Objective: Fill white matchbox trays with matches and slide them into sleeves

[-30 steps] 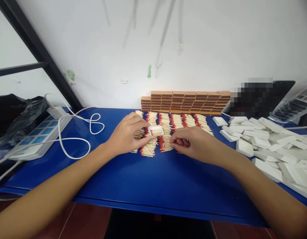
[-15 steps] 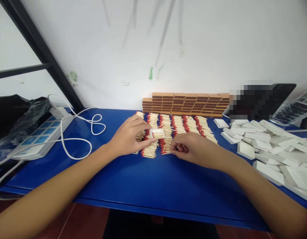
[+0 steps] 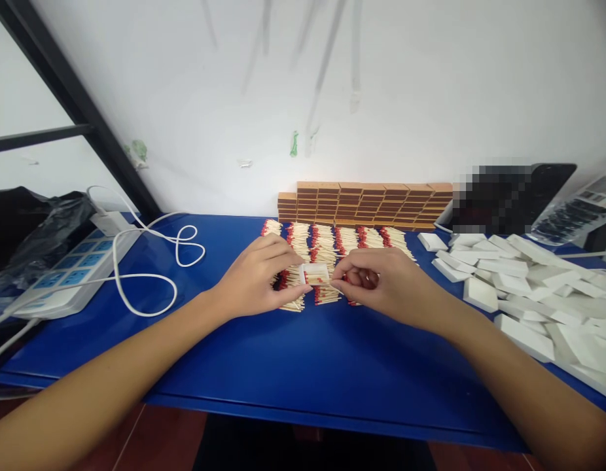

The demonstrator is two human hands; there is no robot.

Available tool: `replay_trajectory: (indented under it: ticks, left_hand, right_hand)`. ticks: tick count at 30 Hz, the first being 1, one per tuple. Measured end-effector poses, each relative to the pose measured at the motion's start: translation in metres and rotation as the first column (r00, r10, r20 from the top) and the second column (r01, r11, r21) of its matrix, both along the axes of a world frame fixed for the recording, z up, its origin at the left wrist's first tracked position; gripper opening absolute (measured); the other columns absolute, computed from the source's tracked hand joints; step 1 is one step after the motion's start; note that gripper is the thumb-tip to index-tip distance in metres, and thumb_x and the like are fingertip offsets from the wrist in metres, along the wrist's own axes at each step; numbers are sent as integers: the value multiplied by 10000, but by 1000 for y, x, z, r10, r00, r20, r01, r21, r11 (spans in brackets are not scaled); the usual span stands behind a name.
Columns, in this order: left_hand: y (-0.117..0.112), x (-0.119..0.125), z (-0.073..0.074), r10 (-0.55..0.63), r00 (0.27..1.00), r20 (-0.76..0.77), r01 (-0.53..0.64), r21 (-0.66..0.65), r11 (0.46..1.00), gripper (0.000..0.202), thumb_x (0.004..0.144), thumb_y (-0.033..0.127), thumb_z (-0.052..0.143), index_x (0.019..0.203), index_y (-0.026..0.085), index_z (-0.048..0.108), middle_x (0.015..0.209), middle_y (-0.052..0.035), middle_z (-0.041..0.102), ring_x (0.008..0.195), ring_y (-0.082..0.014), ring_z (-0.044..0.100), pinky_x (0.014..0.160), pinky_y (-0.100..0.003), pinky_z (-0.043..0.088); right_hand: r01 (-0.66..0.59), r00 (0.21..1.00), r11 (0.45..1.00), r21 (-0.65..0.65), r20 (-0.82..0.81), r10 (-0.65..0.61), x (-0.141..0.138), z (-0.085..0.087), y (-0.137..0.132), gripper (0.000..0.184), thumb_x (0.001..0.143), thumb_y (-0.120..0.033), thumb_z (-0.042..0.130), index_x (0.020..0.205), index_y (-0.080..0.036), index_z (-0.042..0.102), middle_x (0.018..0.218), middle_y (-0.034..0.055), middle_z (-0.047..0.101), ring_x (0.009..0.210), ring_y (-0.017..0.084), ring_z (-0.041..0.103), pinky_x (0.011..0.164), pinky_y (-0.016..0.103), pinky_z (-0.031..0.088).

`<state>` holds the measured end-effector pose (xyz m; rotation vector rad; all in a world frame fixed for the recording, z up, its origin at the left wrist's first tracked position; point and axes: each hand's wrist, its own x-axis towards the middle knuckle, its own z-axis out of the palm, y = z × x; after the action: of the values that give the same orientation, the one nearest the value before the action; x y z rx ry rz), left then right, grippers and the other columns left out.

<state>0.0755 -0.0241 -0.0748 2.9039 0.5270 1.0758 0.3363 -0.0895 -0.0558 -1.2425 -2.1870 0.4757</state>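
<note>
My left hand [image 3: 258, 275] grips a small white matchbox tray [image 3: 315, 268] by its left end, between thumb and fingers. Matches [image 3: 315, 280] lie in the tray. My right hand [image 3: 381, 281] is closed in a pinch, its fingertips at the tray's right end; what they pinch is too small to make out. Beneath and behind both hands, red-headed matches [image 3: 298, 237] lie in several rows on the blue table [image 3: 283, 366]. My hands and the tray hide parts of these rows.
Stacked brown matchboxes [image 3: 362, 204] line the wall. To the right is a heap of white trays [image 3: 514, 275], with a dark device [image 3: 553, 193] and a clear plastic package [image 3: 572, 209] behind. A power strip [image 3: 82, 271], white cable [image 3: 173, 294] and black bag [image 3: 33, 229] occupy the left.
My right hand has moved up from the matches on the table to the tray's right end. The tray in my left hand has shifted slightly right and down.
</note>
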Motion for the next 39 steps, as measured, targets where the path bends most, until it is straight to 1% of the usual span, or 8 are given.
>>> replay_trajectory:
  ticks: [6,13,17,21,24,28,32,39]
  left_hand:
    - [-10,5,2,-47,999,1,47,-31,998,292,929,429,741,1088,184,728,973,-94,755,931,-246,646,878,-436,555]
    - [-13,6,0,-77,997,-5,77,-13,997,300,929,425,751,1108,187,719,1003,-90,766,970,-254,669,906,-438,557]
    - [-12,5,1,-70,998,-3,70,-4,998,307,926,414,754,1112,172,721,1004,-97,762,961,-249,664,893,-428,559]
    - [-2,0,4,-17,1000,5,17,27,999,316,921,419,756,1108,166,726,999,-99,753,940,-245,652,890,-434,549]
    - [6,-4,5,27,999,28,-28,37,999,311,921,426,753,1106,177,732,985,-96,753,931,-245,650,893,-440,541]
    - [11,-5,4,27,999,33,-28,26,999,325,917,422,762,1110,162,737,962,-99,753,934,-243,648,897,-435,539]
    - [11,-5,0,25,1000,15,-26,19,999,332,922,422,758,1127,162,731,991,-94,753,939,-239,645,909,-433,534]
    - [10,-6,-1,29,1000,6,-29,6,1000,334,926,428,752,1142,173,727,1027,-94,752,963,-244,647,922,-431,527]
  right_hand:
    - [22,1000,1000,-14,-15,-22,-5,-3,-3,110,918,-250,651,842,-215,722,651,-14,615,568,121,524,542,260,401]
    - [30,999,999,16,41,-31,-9,-9,-5,104,928,-264,655,867,-218,725,669,-14,611,597,128,534,566,265,408]
    - [11,999,997,70,51,-15,-8,-8,-4,125,960,-259,625,903,-210,725,680,-12,608,600,126,527,573,270,404]
    - [16,998,992,125,63,-24,-4,-3,-2,151,974,-261,605,899,-208,725,679,-4,618,595,130,524,586,279,401]
    - [-40,989,999,29,143,35,1,-3,-1,130,941,-234,623,866,-211,727,679,-5,634,609,135,546,598,281,398]
    - [-68,969,990,-126,230,95,3,-6,0,119,908,-204,637,870,-218,749,716,-4,664,635,142,563,589,276,384]
    - [-58,957,981,-184,269,107,2,-8,0,128,904,-200,632,870,-214,755,733,0,669,649,145,553,585,280,370]
    - [-58,952,972,-228,280,123,2,-9,1,113,896,-206,621,820,-212,705,720,-8,653,638,138,534,579,282,361]
